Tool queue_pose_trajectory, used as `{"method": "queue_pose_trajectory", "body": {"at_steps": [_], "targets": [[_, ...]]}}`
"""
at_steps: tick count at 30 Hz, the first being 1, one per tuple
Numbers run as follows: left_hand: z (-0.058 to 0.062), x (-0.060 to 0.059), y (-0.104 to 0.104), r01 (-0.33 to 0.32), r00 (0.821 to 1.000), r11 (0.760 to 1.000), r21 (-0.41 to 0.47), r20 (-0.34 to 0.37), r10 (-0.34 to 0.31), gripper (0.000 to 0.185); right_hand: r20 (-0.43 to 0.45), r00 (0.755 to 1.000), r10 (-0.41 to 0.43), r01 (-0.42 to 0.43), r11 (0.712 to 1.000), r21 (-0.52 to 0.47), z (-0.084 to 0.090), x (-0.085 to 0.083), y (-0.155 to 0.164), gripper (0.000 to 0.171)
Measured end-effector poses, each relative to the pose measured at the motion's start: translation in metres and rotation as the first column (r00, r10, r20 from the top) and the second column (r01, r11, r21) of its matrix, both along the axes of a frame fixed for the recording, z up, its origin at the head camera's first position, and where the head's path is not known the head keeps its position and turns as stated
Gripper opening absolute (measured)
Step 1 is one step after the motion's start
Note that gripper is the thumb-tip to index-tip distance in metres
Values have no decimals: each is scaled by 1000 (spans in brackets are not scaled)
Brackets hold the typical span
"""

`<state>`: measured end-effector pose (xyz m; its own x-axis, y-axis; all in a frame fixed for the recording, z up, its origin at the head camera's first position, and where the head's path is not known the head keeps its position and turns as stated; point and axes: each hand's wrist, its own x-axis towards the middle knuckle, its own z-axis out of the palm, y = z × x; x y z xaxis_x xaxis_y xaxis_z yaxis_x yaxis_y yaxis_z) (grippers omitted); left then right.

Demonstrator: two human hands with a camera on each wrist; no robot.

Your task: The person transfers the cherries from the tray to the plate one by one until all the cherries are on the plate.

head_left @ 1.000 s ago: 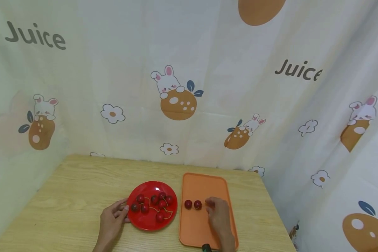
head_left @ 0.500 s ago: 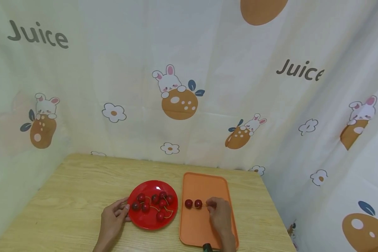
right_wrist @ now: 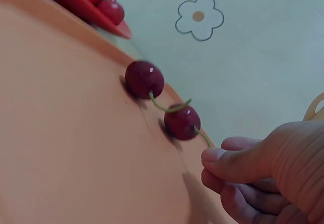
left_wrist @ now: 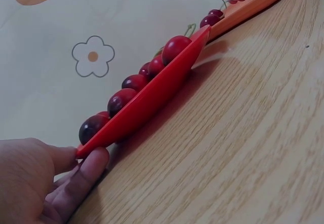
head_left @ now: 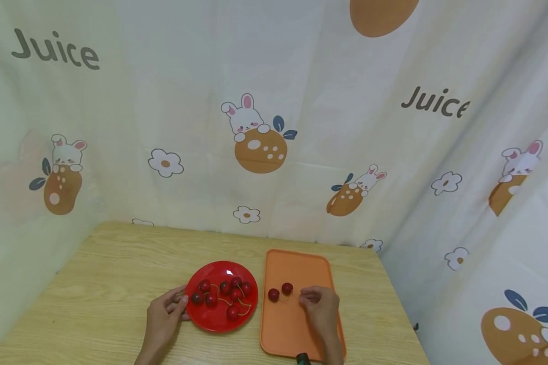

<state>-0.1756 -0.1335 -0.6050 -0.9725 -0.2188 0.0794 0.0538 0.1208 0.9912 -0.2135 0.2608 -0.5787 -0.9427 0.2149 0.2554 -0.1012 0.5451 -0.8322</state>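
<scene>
A red plate (head_left: 219, 319) with several stemmed cherries (head_left: 224, 288) lies on the wooden table. My left hand (head_left: 179, 305) grips its left rim; in the left wrist view a finger (left_wrist: 83, 171) sits under the plate (left_wrist: 152, 100) edge. To the right lies an orange tray (head_left: 297, 324) bearing two cherries, one (head_left: 274, 294) to the left and one (head_left: 287, 288) slightly farther back. My right hand (head_left: 307, 297) rests on the tray and pinches the stem of the nearer cherry (right_wrist: 182, 122), beside the other cherry (right_wrist: 144, 79).
The wooden table (head_left: 96, 284) has bare surface to the left of the plate and behind it. A printed curtain (head_left: 265, 152) with rabbits and "Juice" lettering closes in the back and both sides. A small dark object (head_left: 303, 359) shows at the bottom edge.
The right-hand cherry on the tray has shifted a little farther back, pulled by its stem in my right hand. My left hand and the red plate have stayed put.
</scene>
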Motion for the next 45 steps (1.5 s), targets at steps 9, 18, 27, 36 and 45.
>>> {"method": "queue_pose_trajectory", "body": {"at_steps": [9, 18, 27, 36, 45], "targets": [[3, 0, -1, 5, 1000, 1000, -11, 16, -4, 38, 74, 996, -45, 53, 993, -107, 1, 1, -4, 11], [-1, 0, -1, 6, 1000, 1000, -14, 2, -6, 38, 76, 995, -72, 88, 968, -235, 0, 3, -6, 13], [1, 0, -1, 4, 1000, 1000, -21, 24, -3, 38, 105, 993, -58, 93, 924, -371, 2, 3, -8, 19], [0, 0, -1, -4, 999, 1000, -22, 45, 5, 38, 115, 990, -84, 125, 901, -416, 0, 3, -11, 21], [0, -1, -1, -2, 999, 1000, -30, 32, 3, 38, 80, 995, -55, 86, 876, -475, 2, 3, -16, 24]]}}
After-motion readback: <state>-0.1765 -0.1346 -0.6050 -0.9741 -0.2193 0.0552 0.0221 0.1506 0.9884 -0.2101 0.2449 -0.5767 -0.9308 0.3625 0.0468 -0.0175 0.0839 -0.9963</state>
